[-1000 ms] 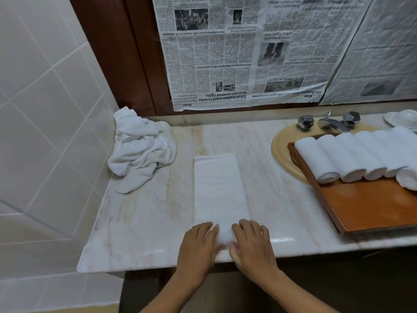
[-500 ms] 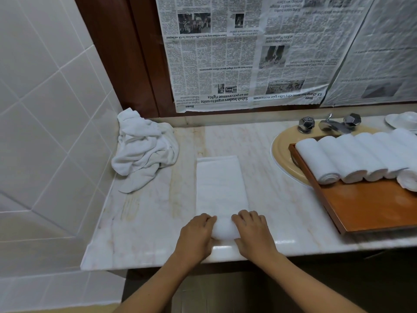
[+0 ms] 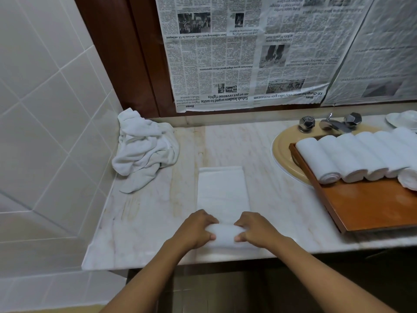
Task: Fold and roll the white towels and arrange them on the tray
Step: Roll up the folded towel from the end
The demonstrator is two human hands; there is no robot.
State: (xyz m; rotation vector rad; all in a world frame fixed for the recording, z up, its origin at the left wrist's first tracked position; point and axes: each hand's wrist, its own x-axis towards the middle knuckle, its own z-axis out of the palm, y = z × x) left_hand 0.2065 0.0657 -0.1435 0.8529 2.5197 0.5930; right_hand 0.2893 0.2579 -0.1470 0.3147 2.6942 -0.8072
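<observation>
1. A white towel (image 3: 222,190) lies folded into a long narrow strip on the counter (image 3: 282,211), running from the near edge toward the back wall.
2. The near end of this towel is wound into a short, thick roll. The rest lies flat beyond it.
3. The left hand (image 3: 196,231) grips the left end of the roll. Its fingers (image 3: 208,219) are curled over the top and held close together, and the thumb presses the near side.
4. The right hand (image 3: 257,231) grips the right end in the same way. Its fingers (image 3: 242,219) are bent over the roll and its thumb is tucked against the front.
5. The two hands are apart, with a bare stretch of roll showing between them.
6. A wooden tray (image 3: 372,204) sits to the right, with its far corner resting over the yellow sink (image 3: 282,152).
7. A row of rolled towels (image 3: 352,154) lies side by side along the far part of the tray, each touching the next.
8. One more roll (image 3: 408,181) sits in front of the row at the right edge of view and is partly cut off.
9. A crumpled heap of towels (image 3: 144,150) rests in the back left corner of the counter, against the tiled wall (image 3: 45,109).
10. A chrome tap (image 3: 334,124) stands behind the sink.
11. Sheets of newspaper (image 3: 248,53) cover the wall above the counter.
</observation>
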